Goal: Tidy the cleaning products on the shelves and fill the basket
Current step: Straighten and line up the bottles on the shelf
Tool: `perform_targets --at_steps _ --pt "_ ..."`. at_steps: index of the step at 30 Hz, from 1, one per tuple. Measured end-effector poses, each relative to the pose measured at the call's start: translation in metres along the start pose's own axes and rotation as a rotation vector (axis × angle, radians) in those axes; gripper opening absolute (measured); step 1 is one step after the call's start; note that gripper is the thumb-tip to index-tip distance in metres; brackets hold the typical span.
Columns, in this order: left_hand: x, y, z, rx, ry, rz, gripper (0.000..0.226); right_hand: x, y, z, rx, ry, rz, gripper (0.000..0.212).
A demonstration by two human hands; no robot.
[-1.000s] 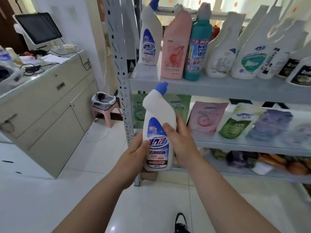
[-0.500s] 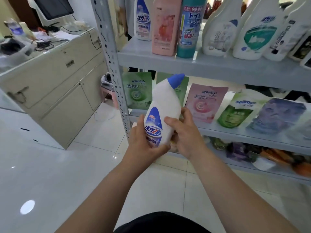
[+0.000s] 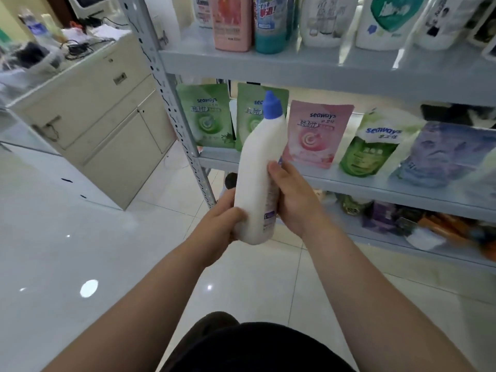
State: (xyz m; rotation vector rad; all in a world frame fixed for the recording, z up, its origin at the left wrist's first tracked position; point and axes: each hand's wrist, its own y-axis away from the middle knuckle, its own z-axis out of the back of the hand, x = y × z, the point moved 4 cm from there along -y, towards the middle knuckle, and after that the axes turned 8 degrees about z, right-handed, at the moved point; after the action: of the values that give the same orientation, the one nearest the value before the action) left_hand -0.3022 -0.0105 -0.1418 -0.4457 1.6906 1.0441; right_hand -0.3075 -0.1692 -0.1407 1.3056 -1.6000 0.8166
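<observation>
Nearest the camera, both forearms reach forward over dark clothing, and the two hands close on one white bottle [image 3: 259, 167] held in the air in front of the shelves, not resting on any of them. The left hand [image 3: 220, 224] cups its base from below, fingers wrapped under and around, which takes the weight; the right hand [image 3: 292, 196] clasps the side higher up, fingertips [image 3: 272, 167] pressed on the plastic, which likely steadies and turns it. The bottle leans slightly, its blue cap [image 3: 270, 106] up and away from the person, its label mostly turned aside, so the grip looks suited to checking or reorienting it before placing. Just beyond, the middle shelf [image 3: 375, 186] carries upright refill pouches: two green pouches [image 3: 208, 116], a pink pouch [image 3: 316, 134], then others further right, faces forward so the print reads. Below it, the bottom shelf holds a jumble of packets too blurred to name. Above, the top shelf [image 3: 295, 68] carries standing bottles in a row, among them a pink bottle [image 3: 232, 22] and a teal bottle [image 3: 271, 25]. No basket is in view. To the left, well apart, a cream desk [image 3: 88, 103] carries cables and clutter.
</observation>
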Motion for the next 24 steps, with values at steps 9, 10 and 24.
perform_targets --at_steps 9,10,24 --pt "-0.013 -0.008 -0.005 -0.258 0.141 0.040 0.019 0.005 0.000 0.002 -0.047 -0.088 0.045 0.031" --pt "-0.011 -0.005 -0.005 -0.261 0.223 0.119 0.022 0.000 0.000 -0.003 -0.044 -0.129 -0.002 0.040" --pt "0.027 0.047 0.094 0.230 0.496 0.536 0.063 -0.091 0.009 -0.111 -0.141 -0.078 -0.365 0.062"
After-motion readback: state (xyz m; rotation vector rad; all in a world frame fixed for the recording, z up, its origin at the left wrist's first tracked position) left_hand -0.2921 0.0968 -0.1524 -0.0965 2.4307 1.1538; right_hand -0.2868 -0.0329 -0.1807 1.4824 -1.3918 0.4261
